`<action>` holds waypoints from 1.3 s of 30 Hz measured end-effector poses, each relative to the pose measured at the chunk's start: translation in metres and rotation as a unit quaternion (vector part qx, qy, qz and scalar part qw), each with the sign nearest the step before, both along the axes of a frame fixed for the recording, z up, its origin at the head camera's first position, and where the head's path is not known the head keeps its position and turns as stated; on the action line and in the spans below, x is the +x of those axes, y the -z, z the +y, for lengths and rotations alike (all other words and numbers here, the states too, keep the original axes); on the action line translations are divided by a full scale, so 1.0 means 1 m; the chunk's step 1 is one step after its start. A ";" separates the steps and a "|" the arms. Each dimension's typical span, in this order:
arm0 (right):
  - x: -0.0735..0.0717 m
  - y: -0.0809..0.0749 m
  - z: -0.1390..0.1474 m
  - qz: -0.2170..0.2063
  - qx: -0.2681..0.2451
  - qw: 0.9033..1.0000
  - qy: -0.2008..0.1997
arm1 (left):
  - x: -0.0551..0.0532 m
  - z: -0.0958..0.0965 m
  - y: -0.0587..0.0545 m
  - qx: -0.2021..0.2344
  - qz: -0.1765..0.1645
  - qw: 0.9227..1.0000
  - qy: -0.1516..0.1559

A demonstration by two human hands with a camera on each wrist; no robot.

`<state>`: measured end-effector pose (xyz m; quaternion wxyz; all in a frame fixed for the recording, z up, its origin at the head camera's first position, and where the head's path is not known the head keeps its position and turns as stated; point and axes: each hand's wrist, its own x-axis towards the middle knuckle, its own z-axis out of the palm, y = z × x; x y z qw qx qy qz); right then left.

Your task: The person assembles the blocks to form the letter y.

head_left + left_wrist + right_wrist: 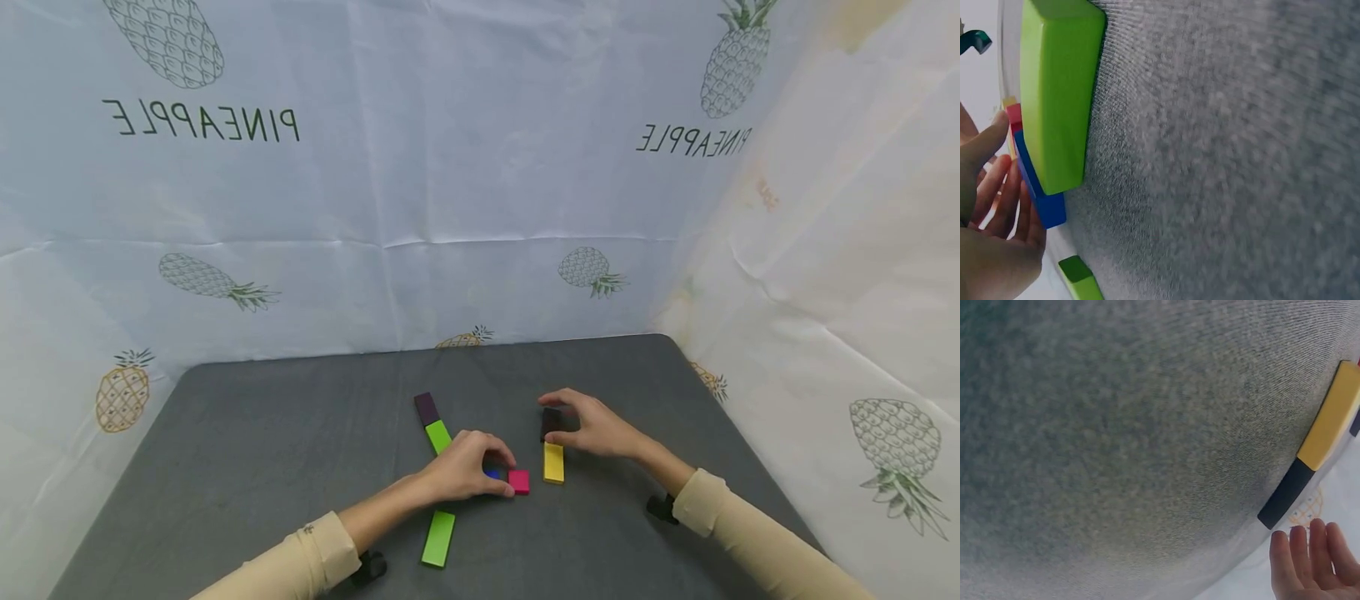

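Note:
My left hand [468, 467] reaches over a blue block [1040, 194], with thumb and index finger at two opposite sides of a red block [519, 482]. The red block stands at the blue one's right end, and the hand hides most of the blue block in the head view. To the right, my right hand [596, 427] curves about a black block [551, 423], thumb near its front end and index finger by its far end. In the right wrist view its fingers [1319, 556] are straight, just past the black block's end. A yellow block [553, 463] adjoins the black one.
A green block [437, 540] lies in front of my left hand. Beyond that hand, another green block [438, 436] meets a dark purple block [427, 408] end to end. All rest on the dark grey table [300, 433], enclosed by a pineapple-print curtain [480, 183].

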<state>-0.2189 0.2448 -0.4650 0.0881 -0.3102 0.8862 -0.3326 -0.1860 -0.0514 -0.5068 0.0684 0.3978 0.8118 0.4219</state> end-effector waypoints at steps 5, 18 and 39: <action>-0.002 0.001 0.001 -0.002 -0.006 1.000 -0.001 | 0.002 0.004 -0.005 -0.020 -0.038 0.999 -0.018; -0.008 0.005 0.003 -0.019 -0.017 1.000 0.011 | -0.003 0.006 -0.004 -0.013 -0.032 0.999 -0.036; -0.013 0.014 -0.002 -0.056 0.029 0.995 0.079 | -0.029 0.002 -0.007 -0.022 -0.018 0.991 -0.133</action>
